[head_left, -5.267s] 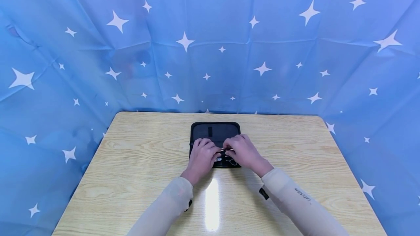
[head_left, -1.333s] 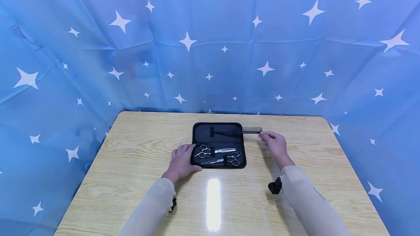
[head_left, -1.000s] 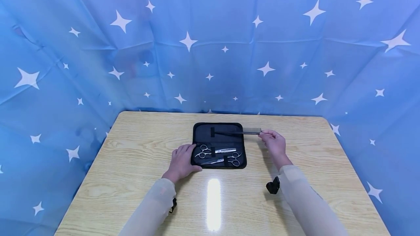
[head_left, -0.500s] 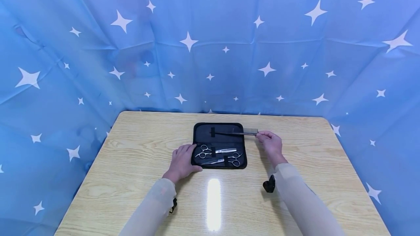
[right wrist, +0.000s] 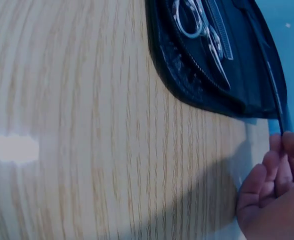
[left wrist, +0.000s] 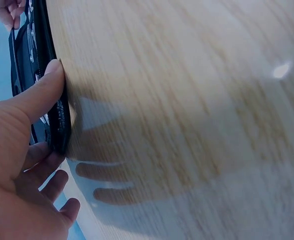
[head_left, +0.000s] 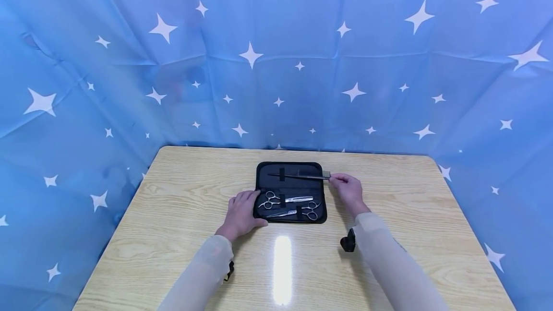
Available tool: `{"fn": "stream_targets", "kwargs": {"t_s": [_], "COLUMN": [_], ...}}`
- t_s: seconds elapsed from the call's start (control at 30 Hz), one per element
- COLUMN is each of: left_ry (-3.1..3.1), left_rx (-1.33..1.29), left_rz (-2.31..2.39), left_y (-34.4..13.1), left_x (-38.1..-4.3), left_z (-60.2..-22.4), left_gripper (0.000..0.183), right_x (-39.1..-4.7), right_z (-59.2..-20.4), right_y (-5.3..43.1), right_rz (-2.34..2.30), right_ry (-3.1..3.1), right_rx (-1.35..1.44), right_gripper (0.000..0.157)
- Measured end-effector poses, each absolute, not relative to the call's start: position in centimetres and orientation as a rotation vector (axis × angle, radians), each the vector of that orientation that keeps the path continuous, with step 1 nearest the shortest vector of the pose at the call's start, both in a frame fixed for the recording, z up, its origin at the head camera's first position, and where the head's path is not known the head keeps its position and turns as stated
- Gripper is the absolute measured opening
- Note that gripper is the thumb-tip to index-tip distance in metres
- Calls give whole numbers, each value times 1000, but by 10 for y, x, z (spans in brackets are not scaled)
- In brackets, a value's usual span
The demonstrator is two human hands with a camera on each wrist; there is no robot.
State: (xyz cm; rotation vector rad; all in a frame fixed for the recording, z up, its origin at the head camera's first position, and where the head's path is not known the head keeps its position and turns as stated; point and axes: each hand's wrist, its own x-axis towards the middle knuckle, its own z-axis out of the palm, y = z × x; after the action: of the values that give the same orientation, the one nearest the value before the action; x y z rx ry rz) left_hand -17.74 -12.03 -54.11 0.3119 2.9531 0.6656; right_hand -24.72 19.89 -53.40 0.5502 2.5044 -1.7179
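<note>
A black zip case (head_left: 265, 184) lies unfolded on the table. My left hand (head_left: 240, 214) holds its near left corner, thumb along the front edge and fingers at the left side; in the left wrist view the thumb (left wrist: 44, 92) presses the zipped rim. Between thumb and fingers, my right hand (head_left: 349, 193) pinches the toothed end of a black tail comb (head_left: 304, 177). The comb's thin tail runs leftward through an elastic loop (head_left: 282, 173) in the far half. Thinning scissors (head_left: 299, 199) and plain scissors (head_left: 281, 214) sit under loops in the near half.
The pale wooden table (head_left: 181, 234) carries a bright light reflection (head_left: 282, 270) in front of the case. Behind and at both sides hangs a blue curtain (head_left: 302, 124) with white stars. A small black device (head_left: 348, 241) is strapped at the right wrist.
Both hands have left the scissors; the left took the case's corner and the right took the comb. Lately the right hand has moved left, sliding the comb's tail farther through the loop.
</note>
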Motion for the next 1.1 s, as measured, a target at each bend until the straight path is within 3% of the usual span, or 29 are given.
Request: {"fn": "stream_targets", "kwargs": {"t_s": [0.8, 1.1], "left_ry": [2939, 2940], "left_rx": [287, 293], "left_rz": [675, 675], "left_y": [-121, -120], "left_x": [-177, -176], "left_z": [-541, -541], "left_gripper": [92, 92], "right_x": [-247, -248], "right_z": [-537, -541], "right_y": [173, 171], "right_rz": [-1241, -1081], "right_ry": [2916, 2953], "right_rx": [65, 52], "right_gripper": [25, 31]}}
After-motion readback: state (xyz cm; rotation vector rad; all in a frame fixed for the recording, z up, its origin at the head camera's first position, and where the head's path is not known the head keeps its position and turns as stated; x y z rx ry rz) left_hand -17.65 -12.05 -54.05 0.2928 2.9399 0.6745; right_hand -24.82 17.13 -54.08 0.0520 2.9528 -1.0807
